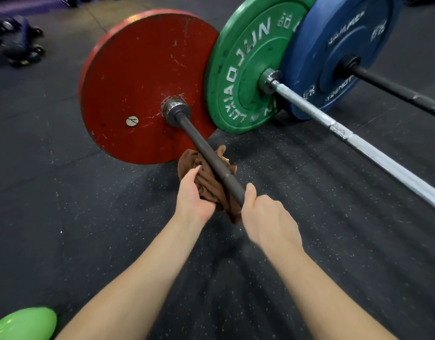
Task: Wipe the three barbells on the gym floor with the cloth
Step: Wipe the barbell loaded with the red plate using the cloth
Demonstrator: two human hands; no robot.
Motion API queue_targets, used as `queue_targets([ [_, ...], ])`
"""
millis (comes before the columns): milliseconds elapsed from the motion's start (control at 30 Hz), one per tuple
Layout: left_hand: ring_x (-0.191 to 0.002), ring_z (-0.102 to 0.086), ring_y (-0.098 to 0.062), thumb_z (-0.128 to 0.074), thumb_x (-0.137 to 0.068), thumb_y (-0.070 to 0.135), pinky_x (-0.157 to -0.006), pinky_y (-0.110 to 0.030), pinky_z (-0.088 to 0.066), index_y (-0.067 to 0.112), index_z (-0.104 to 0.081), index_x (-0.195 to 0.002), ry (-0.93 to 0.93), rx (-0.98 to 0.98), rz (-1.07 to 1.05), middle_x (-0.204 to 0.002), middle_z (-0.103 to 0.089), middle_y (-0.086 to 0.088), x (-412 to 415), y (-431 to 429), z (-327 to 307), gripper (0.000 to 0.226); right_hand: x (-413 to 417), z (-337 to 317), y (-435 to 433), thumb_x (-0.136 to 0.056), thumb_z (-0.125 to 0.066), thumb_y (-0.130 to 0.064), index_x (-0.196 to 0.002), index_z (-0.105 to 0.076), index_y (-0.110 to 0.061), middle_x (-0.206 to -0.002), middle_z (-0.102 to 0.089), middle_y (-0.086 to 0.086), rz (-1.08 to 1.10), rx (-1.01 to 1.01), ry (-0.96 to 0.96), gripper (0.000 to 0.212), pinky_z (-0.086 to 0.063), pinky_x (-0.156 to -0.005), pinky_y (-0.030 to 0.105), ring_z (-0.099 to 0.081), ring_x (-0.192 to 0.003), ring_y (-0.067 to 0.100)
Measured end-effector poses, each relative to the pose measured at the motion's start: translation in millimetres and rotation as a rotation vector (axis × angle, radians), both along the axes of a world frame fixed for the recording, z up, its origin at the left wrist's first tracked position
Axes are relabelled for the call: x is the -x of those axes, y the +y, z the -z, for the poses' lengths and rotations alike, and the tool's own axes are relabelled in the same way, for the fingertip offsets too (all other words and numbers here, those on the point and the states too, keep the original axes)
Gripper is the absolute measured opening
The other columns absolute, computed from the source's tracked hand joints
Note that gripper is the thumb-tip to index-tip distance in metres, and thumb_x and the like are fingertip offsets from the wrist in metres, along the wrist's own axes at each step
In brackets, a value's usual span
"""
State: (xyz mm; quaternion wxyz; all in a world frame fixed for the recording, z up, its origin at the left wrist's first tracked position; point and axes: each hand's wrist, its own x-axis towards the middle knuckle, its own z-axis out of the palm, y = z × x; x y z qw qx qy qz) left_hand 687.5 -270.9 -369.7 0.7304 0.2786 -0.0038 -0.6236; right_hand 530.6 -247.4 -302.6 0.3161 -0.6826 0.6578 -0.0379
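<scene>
Below, left hand (195,196) grips brown cloth (209,185) under dark bar (206,154); right hand (268,217) clasps bar, fingers hidden.

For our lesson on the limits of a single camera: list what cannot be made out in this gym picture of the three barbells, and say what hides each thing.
Head view only:
- Far ends of all three bars: cut off by the right and bottom edges.
- Right hand fingers: curled under the bar, hidden.
- Cloth: partly behind the bar and left hand.
- Green object: cut off at the corner, unidentifiable.
- Dark equipment, top left: blurred.
</scene>
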Motion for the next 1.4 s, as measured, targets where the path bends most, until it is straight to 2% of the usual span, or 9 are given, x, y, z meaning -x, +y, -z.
queue_targets([
  [133,-0.140,-0.050,-0.033,-0.028,-0.108,0.022,-0.116,-0.051,-0.040,0.005,-0.054,-0.146,0.019,-0.038,-0.039,-0.142,-0.061,-0.015,-7,-13,-7,0.049,-1,-1,0,-0.107,-0.007,-0.053,-0.114,-0.065,-0.010,-0.109,-0.067,0.012,0.001,-0.011,-0.003,0.072,-0.041,-0.082,0.043,-0.053,-0.088,0.032],
  [233,-0.122,-0.065,-0.031,-0.028,-0.109,0.024,-0.115,-0.049,-0.042,0.009,-0.057,-0.143,0.005,-0.074,-0.073,-0.133,-0.068,-0.012,-9,-21,-9,0.047,0,-1,0,-0.107,-0.008,-0.052,-0.113,-0.065,-0.010,-0.109,-0.068,0.011,-0.005,-0.008,-0.002,0.071,-0.042,-0.082,0.042,-0.054,-0.087,0.032],
  [533,-0.147,-0.041,-0.030,-0.023,-0.109,0.024,-0.121,-0.051,-0.034,0.010,-0.044,-0.153,0.014,-0.010,0.091,-0.154,-0.051,-0.009,16,18,6,0.051,0,5,-1,-0.108,-0.008,-0.048,-0.122,-0.062,-0.011,-0.115,-0.067,0.012,-0.002,-0.002,-0.027,0.067,-0.042,-0.084,0.043,-0.059,-0.099,0.035],
  [667,-0.137,-0.049,-0.025,-0.024,-0.110,0.026,-0.121,-0.050,-0.033,0.008,-0.050,-0.150,0.013,-0.012,0.096,-0.152,-0.053,-0.012,13,16,-1,0.051,1,4,-1,-0.108,-0.008,-0.049,-0.115,-0.064,-0.009,-0.111,-0.067,0.014,-0.001,0.000,-0.027,0.069,-0.044,-0.086,0.044,-0.060,-0.098,0.036],
  [767,-0.125,-0.062,-0.029,-0.026,-0.110,0.023,-0.118,-0.051,-0.038,0.006,-0.052,-0.147,0.031,-0.029,0.013,-0.141,-0.063,-0.013,9,1,-6,0.048,1,4,-1,-0.108,-0.008,-0.049,-0.113,-0.064,-0.009,-0.098,-0.063,0.011,-0.009,0.014,-0.007,0.069,-0.041,-0.081,0.042,-0.055,-0.087,0.033],
  [933,-0.144,-0.044,-0.031,-0.026,-0.109,0.023,-0.119,-0.048,-0.037,0.009,-0.049,-0.150,-0.002,-0.061,0.048,-0.149,-0.056,-0.008,23,20,-4,0.049,1,3,-2,-0.108,-0.008,-0.050,-0.118,-0.063,-0.009,-0.116,-0.067,0.014,0.006,-0.006,-0.012,0.070,-0.043,-0.088,0.044,-0.061,-0.103,0.037],
  [1133,-0.127,-0.063,-0.029,-0.028,-0.110,0.027,-0.114,-0.046,-0.042,0.010,-0.061,-0.139,-0.032,-0.148,0.132,-0.134,-0.068,-0.010,45,43,-7,0.047,2,7,-3,-0.107,-0.009,-0.050,-0.125,-0.062,-0.014,-0.119,-0.066,0.013,0.016,0.034,-0.020,0.066,-0.043,-0.090,0.045,-0.057,-0.100,0.036],
  [1300,-0.140,-0.051,-0.026,-0.026,-0.108,0.022,-0.120,-0.046,-0.036,0.008,-0.049,-0.149,-0.041,-0.176,0.204,-0.146,-0.059,-0.009,30,41,-14,0.049,45,-9,14,-0.104,-0.015,-0.062,-0.096,-0.057,-0.022,-0.098,-0.061,0.004,-0.090,0.043,0.002,0.058,-0.047,-0.084,0.042,-0.057,-0.089,0.031],
  [1400,-0.132,-0.059,-0.030,-0.031,-0.108,0.018,-0.118,-0.050,-0.038,0.010,-0.045,-0.151,-0.106,-0.272,0.327,-0.141,-0.062,-0.013,12,37,-29,0.047,85,-17,47,-0.102,-0.014,-0.066,-0.098,-0.044,-0.025,-0.084,-0.058,-0.002,-0.194,-0.019,0.091,0.051,-0.049,-0.073,0.041,-0.057,-0.075,0.025],
])
